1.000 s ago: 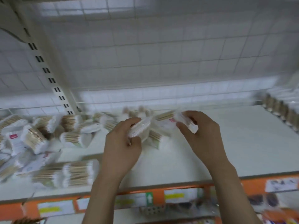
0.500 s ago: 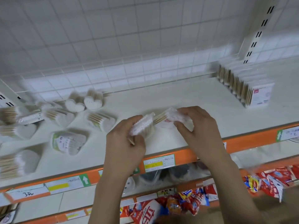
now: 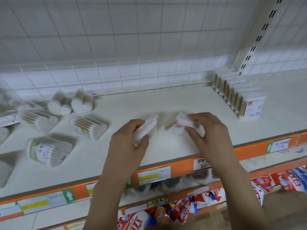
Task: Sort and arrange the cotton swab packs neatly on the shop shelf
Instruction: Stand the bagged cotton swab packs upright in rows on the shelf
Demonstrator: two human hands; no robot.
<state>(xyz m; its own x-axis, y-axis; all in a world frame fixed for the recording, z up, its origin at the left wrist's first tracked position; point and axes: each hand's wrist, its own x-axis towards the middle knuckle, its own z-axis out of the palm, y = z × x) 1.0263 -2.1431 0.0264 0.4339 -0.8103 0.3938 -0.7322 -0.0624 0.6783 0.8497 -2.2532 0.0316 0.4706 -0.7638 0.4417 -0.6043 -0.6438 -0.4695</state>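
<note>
Head view, looking down: my left hand (image 3: 127,143) curls round one flat swab pack (image 3: 146,128), thumb and fingers closed on its edge, cotton tips facing up. My right hand (image 3: 207,135) pinches a second pack (image 3: 178,126) at its end, fingertips bent over the cotton heads, the pack's far corner seemingly low over the white shelf (image 3: 166,105). Both packs hover mid-shelf, close together but apart. Off to my right, a neat row of rectangular packs (image 3: 239,98) already stands upright against the back, so that part looks done. To my left, the heart-shaped packs (image 3: 69,117) lie scattered at odd angles. I judge the job under halfway: these two need to join the row, then the loose heap wants sorting.
</note>
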